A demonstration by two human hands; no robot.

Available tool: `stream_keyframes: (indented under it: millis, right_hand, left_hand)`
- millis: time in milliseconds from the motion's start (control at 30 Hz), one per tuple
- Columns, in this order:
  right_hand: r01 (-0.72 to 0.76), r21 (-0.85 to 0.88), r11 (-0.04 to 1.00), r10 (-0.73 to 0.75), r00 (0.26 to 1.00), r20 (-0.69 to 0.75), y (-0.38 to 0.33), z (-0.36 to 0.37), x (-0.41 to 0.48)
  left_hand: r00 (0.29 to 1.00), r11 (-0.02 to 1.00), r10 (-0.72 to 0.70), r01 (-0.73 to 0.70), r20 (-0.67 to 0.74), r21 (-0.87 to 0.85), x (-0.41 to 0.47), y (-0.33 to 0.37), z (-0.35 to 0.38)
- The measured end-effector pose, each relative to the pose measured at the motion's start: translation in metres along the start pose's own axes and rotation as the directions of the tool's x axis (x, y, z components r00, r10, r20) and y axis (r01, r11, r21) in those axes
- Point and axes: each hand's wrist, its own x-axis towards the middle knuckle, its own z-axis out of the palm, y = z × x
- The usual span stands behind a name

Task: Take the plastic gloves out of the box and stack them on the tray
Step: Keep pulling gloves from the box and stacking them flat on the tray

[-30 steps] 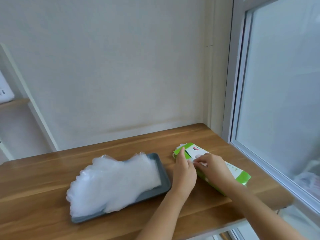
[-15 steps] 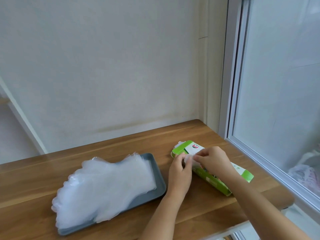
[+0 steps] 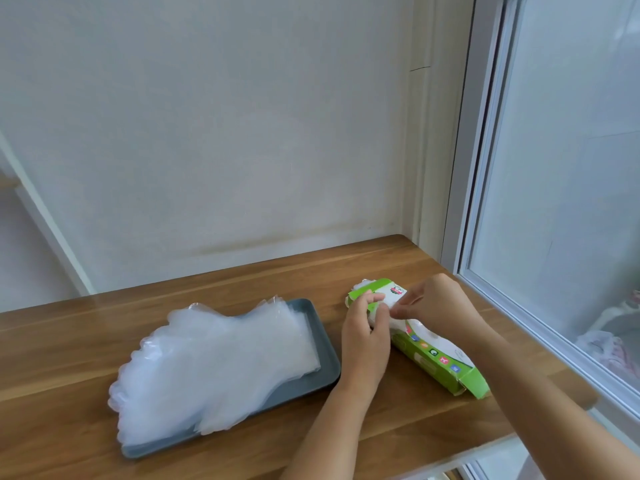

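Finds a green-and-white box [image 3: 433,348] lying flat on the right part of a wooden table [image 3: 242,282], long axis running from the near right edge toward the wall [image 3: 207,133], just beside a window [image 3: 554,168]. Notes the near end flap standing open and crumpled clear film showing at the far end.

Records the left hand [image 3: 363,341] at the far end of the box, fingers curled over the top edge and thumb pressed in from the side, gripping the carton. Records the right hand [image 3: 436,306] over the top face, thumb and forefinger pinched on a plastic glove [image 3: 380,309] bunched at the opening, directly against the left thumb. Cannot tell how much of that film is out of the carton.

Locates a dark grey tray [image 3: 325,368] to the left of the box, near it but not touching; places the left wrist between the two. Counts a thick stack of gloves [image 3: 214,358] on the tray, cuffs toward the right end, finger ends overhanging the left rim onto the table. Cannot count individual layers.
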Motion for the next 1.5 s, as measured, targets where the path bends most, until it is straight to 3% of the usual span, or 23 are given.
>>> stream_keyframes:
  millis: [200, 333, 500, 600, 733, 867, 967, 1067, 1167, 1233, 1333, 1500]
  right_hand:
    - [-0.086, 0.142, 0.986, 0.077, 0.995, 0.067, 0.000, -0.001, -0.004]
    - [-0.177, 0.413, 0.893, 0.153, 0.984, 0.091, 0.012, -0.005, -0.002]
    - [-0.130, 0.610, 0.782, 0.221, 0.972, -0.076, 0.027, -0.009, 0.002]
    - [-0.124, 0.597, 0.793, 0.273, 0.947, -0.166, 0.035, -0.008, 0.005]
    - [-0.183, 0.521, 0.834, 0.287, 0.949, -0.127, 0.039, -0.007, 0.004]
    - [-0.168, 0.113, 0.979, 0.175, 0.982, -0.064, 0.038, -0.008, -0.010]
    - [-0.101, -0.056, 0.993, 0.098, 0.994, -0.049, 0.033, -0.003, -0.016]
    - [-0.087, -0.179, 0.980, 0.065, 0.990, -0.126, 0.030, 0.006, -0.016]
    - [-0.135, -0.177, 0.975, 0.097, 0.973, -0.210, 0.030, 0.010, -0.014]
    - [-0.138, -0.080, 0.987, 0.115, 0.964, -0.241, 0.032, 0.010, -0.012]
    - [-0.038, 0.073, 0.997, 0.060, 0.945, -0.321, 0.031, 0.008, -0.013]
    - [0.145, 0.156, 0.977, -0.076, 0.920, -0.384, 0.021, 0.006, -0.017]
  left_hand:
    - [1.000, 1.000, -0.006, 0.005, 0.027, 0.031, 0.000, -0.002, -0.002]
    - [0.997, 0.990, 0.073, -0.073, 0.001, 0.124, 0.001, -0.009, 0.000]
    - [0.994, 0.973, 0.093, -0.101, 0.050, 0.206, 0.002, -0.014, 0.001]
    - [0.991, 0.966, 0.093, -0.112, 0.092, 0.233, 0.001, -0.013, 0.002]
    - [0.990, 0.974, 0.063, -0.088, 0.123, 0.209, -0.003, -0.008, 0.003]
    - [0.970, 0.964, 0.100, -0.149, 0.220, 0.221, -0.003, -0.010, 0.003]
    - [0.956, 0.925, 0.156, -0.230, 0.248, 0.303, -0.002, -0.014, 0.005]
    - [0.947, 0.906, 0.178, -0.264, 0.269, 0.330, -0.002, -0.016, 0.005]
    - [0.944, 0.894, 0.141, -0.250, 0.297, 0.371, -0.001, -0.016, 0.006]
    - [0.944, 0.882, 0.104, -0.233, 0.312, 0.410, -0.001, -0.015, 0.007]
    - [0.942, 0.850, 0.077, -0.233, 0.326, 0.472, -0.001, -0.013, 0.009]
    - [0.938, 0.830, 0.075, -0.247, 0.338, 0.500, -0.002, -0.011, 0.010]
